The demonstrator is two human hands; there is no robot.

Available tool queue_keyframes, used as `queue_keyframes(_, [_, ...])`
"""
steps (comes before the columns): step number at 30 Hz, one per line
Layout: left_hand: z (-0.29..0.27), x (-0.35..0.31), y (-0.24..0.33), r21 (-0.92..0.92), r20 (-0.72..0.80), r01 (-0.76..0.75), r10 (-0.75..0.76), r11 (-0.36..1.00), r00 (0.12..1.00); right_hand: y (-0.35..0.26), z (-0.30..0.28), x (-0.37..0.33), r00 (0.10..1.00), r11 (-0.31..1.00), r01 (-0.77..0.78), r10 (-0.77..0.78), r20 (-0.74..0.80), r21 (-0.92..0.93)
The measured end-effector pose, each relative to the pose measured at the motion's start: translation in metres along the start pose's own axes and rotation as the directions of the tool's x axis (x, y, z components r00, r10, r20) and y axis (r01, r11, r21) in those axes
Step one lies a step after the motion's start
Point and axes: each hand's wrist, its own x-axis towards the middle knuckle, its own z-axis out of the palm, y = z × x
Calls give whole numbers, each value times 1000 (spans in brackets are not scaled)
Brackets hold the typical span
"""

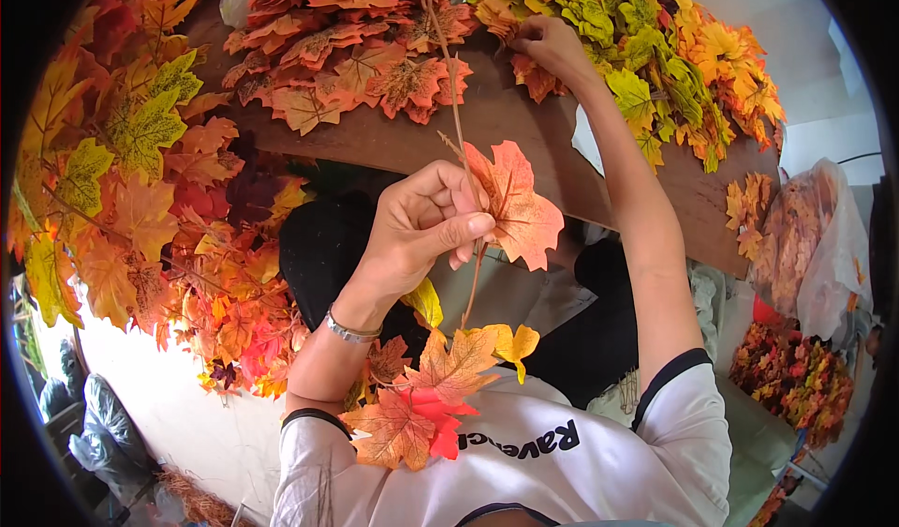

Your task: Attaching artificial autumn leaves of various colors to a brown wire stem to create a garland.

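Observation:
My left hand (pixel 426 218) is closed in a pinch round the wire stem (pixel 456 96) of an artificial maple leaf branch, above my lap. A single pink-orange leaf (pixel 517 210) stands out beside its thumb. Lower on the same stem hang orange and red leaves (pixel 398 424) and a small yellow one (pixel 515 347), against my shirt. The stem's upper end bends into a hook over the table. My right hand (pixel 554 51) reaches to the far side, its fingers pinched at the edge of a brownish-orange artificial leaf (pixel 496 16); its fingertips are partly hidden.
On the brown table (pixel 375 148) lies a heap of orange leaves (pixel 346 44), with green and yellow leaves (pixel 646 49) at the right. Leafy garlands (pixel 140 180) hang at the left. A clear plastic bag of leaves (pixel 810 246) and a multicoloured leaf pile (pixel 791 377) are at the right.

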Motion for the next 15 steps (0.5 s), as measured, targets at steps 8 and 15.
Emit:
queue_keyframes(8, [2,1,-2,35,2,9,-9,999,1000,-1,-20,2,1000,1000,5,-5,8,24])
queue_keyframes(15, [3,2,-3,55,22,17,-18,998,1000,-5,-43,11,997,998,65,-64,32,-20])
